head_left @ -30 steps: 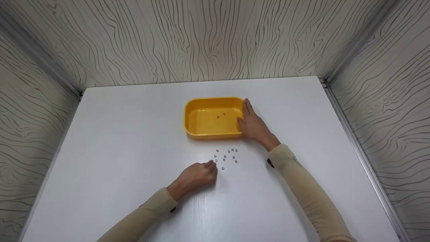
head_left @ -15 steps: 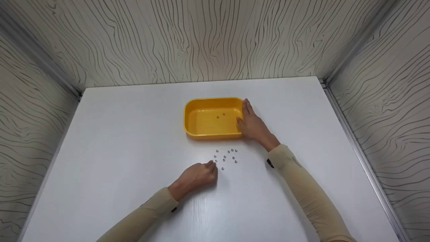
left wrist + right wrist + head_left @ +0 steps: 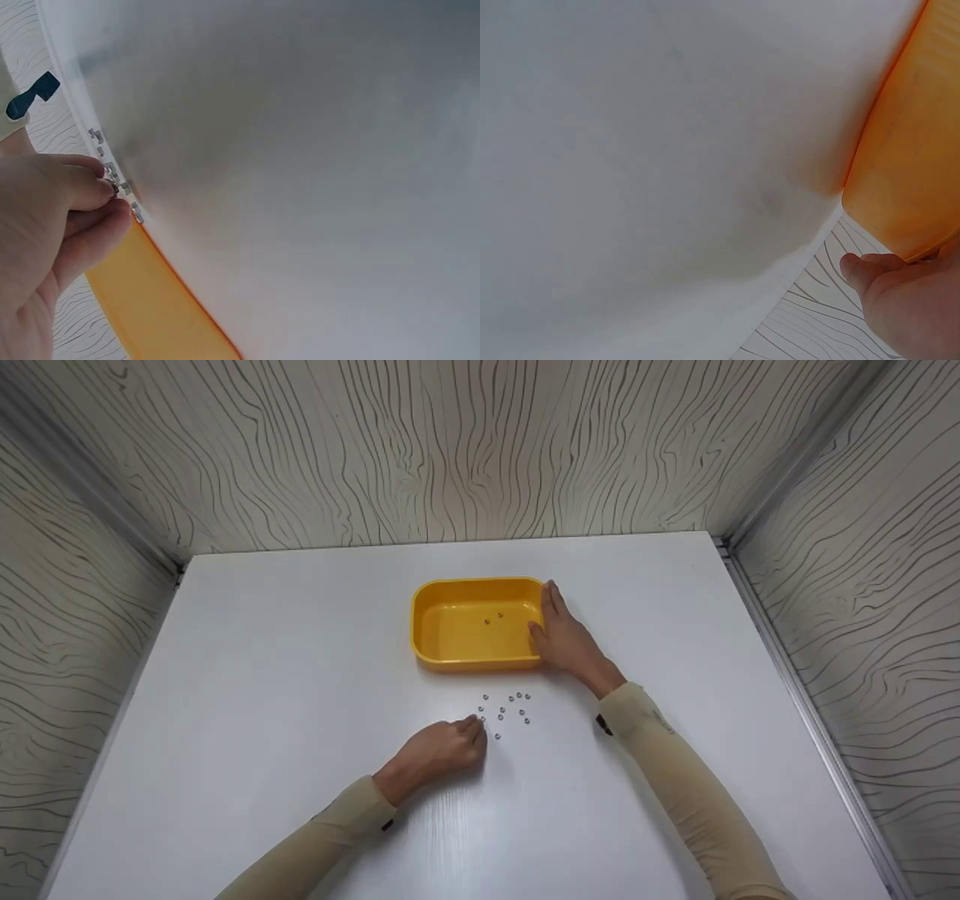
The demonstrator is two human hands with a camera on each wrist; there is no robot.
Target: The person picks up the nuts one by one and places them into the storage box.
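My left hand (image 3: pixel 442 751) is low over the white table, beside a loose scatter of small silvery nuts (image 3: pixel 501 710). In the left wrist view, its thumb and finger pinch a small dark-looking nut (image 3: pixel 114 189), mostly covered by the fingertips. Other nuts (image 3: pixel 126 188) lie just past the fingers. My right hand (image 3: pixel 568 643) grips the right end of a yellow plastic box (image 3: pixel 472 664), thumb over the rim and fingers along the outer wall. Two nuts (image 3: pixel 493 619) rest on the box floor. From the right wrist, only the thumb side of that hand (image 3: pixel 915 304) and the box's outside (image 3: pixel 907 142) show.
The white table (image 3: pixel 262 675) extends on both sides of the box and in front of the hands. Wood-patterned panels (image 3: pixel 450 450) rise behind it and at the sides. A metal rail (image 3: pixel 810 712) runs along the right edge.
Almost nothing differs. The left hand's fingertips have shifted very slightly beside the nuts, while the right hand and the box stay in place.
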